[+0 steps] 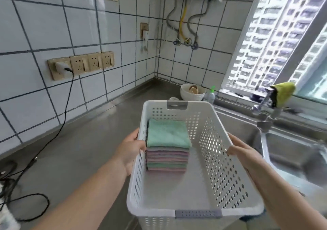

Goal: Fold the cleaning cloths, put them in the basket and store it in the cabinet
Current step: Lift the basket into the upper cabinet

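A white perforated plastic basket [217, 162] with grey handle inserts is held up over the steel counter. Inside it, against the far left wall, stands a neat stack of folded cleaning cloths [167, 146], a mint green one on top and pink, grey and green ones below. My left hand [130, 150] grips the basket's left rim. My right hand [242, 151] grips the right rim. The rest of the basket floor is bare. No cabinet is visible.
A steel sink [292, 151] with a tap [265, 104] and a yellow-green cloth draped on it lies to the right. A white bowl [192, 92] and a small bottle [209, 95] stand at the back corner. Black cables [58, 132] run from wall sockets [81, 66] across the counter's left.
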`<state>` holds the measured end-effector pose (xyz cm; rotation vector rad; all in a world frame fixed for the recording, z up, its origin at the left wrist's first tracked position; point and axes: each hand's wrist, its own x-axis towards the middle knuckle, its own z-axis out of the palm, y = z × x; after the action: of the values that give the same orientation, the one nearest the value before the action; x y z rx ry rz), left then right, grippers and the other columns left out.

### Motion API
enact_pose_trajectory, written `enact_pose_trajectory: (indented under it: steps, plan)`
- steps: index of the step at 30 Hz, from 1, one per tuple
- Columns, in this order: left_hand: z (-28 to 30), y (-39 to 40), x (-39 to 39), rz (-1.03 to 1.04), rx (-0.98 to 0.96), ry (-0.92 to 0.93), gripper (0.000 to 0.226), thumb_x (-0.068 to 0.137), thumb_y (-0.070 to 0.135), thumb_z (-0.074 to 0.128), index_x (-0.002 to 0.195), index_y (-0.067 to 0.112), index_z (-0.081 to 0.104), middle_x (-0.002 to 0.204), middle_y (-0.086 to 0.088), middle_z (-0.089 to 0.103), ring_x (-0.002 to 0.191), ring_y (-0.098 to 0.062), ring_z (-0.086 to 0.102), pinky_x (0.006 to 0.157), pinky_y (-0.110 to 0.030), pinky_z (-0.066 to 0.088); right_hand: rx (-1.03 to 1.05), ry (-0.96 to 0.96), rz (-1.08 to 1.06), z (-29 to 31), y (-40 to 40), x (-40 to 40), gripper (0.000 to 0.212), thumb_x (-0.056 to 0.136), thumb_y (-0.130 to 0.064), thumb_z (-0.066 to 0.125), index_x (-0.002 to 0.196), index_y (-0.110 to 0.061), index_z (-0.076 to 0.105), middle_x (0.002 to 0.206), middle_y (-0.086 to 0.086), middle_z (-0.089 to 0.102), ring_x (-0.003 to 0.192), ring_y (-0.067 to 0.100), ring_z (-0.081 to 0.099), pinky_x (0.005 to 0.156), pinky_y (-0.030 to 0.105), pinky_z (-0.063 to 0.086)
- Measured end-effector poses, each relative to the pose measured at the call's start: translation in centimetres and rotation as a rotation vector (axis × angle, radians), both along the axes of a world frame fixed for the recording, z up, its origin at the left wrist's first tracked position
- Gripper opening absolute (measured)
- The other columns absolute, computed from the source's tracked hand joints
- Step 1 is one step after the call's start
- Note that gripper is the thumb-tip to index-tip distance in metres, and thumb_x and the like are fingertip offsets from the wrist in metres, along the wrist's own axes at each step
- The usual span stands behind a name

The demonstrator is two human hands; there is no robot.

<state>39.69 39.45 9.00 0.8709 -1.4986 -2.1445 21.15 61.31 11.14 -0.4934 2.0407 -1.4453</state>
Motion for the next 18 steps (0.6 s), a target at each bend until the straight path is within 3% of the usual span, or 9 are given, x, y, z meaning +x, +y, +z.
enact_pose_trajectory:
  steps: [3,5,8,10,13,16,18]
  plan:
    - [1.2,2.3,-2.4,-0.121,-0.04,0.004,0.061,0.079,-0.018,0.034,0.119,0.023,0.057,0.101,-0.008,0.067,0.095,-0.033,0.062,0.073,-0.039,0.054,-0.039,-0.006,-0.047,0.9,4.4,-0.2,0.061,0.084,0.008,0.041,0.118,-0.041,0.057,0.094,0.004,0.07,0.07,0.024,0.064,0.06,0.033,0.055]
    - [1.8,4.2,-4.3,-0.219,-0.058,0.003,0.061,0.078,-0.017,0.034,0.115,0.024,0.06,0.107,-0.014,0.066,0.102,-0.04,0.06,0.082,-0.048,0.051,-0.055,0.017,-0.112,1.3,8.0,-0.2,0.058,0.075,-0.001,0.053,0.115,-0.043,0.057,0.09,0.002,0.07,0.069,0.024,0.064,0.061,0.032,0.056]
    - [3.2,8.3,-7.1,-0.389,-0.078,0.007,0.063,0.078,-0.017,0.033,0.121,0.024,0.056,0.108,-0.016,0.063,0.099,-0.04,0.058,0.077,-0.046,0.052,-0.037,0.067,-0.24,2.3,14.1,0.2,0.077,0.055,-0.012,0.051,0.125,-0.043,0.052,0.104,0.003,0.069,0.082,0.029,0.065,0.077,0.042,0.055]
    - [4.1,11.5,-8.5,-0.481,-0.078,0.028,0.061,0.08,-0.017,0.033,0.122,0.022,0.054,0.106,-0.017,0.061,0.093,-0.038,0.058,0.073,-0.044,0.052,-0.045,0.087,-0.298,3.1,18.2,0.8,0.08,0.053,-0.011,0.049,0.128,-0.04,0.048,0.105,0.001,0.067,0.084,0.027,0.065,0.071,0.038,0.056]
    - [5.4,17.1,-10.4,-0.66,-0.096,0.034,0.055,0.081,-0.016,0.035,0.108,0.028,0.055,0.092,-0.012,0.061,0.08,-0.03,0.057,0.06,-0.035,0.048,-0.012,0.064,-0.377,4.6,25.4,2.4,0.088,0.055,-0.012,0.055,0.136,-0.042,0.038,0.117,0.01,0.063,0.096,0.034,0.065,0.076,0.045,0.056]
    - [6.4,22.7,-11.7,-0.834,-0.127,0.078,0.056,0.078,-0.012,0.04,0.098,0.036,0.063,0.077,-0.005,0.07,0.07,-0.025,0.061,0.054,-0.031,0.052,-0.014,0.002,-0.435,6.3,32.3,4.8,0.1,0.049,-0.01,0.062,0.138,-0.043,0.031,0.119,0.009,0.06,0.093,0.031,0.067,0.063,0.036,0.056]
    - [7.1,25.9,-12.1,-0.903,-0.141,0.09,0.053,0.069,-0.005,0.048,0.095,0.038,0.065,0.081,-0.006,0.069,0.071,-0.025,0.061,0.055,-0.031,0.051,-0.031,-0.014,-0.481,7.4,35.8,6.3,0.097,0.05,-0.005,0.063,0.134,-0.044,0.032,0.111,0.007,0.064,0.087,0.028,0.07,0.06,0.034,0.056]
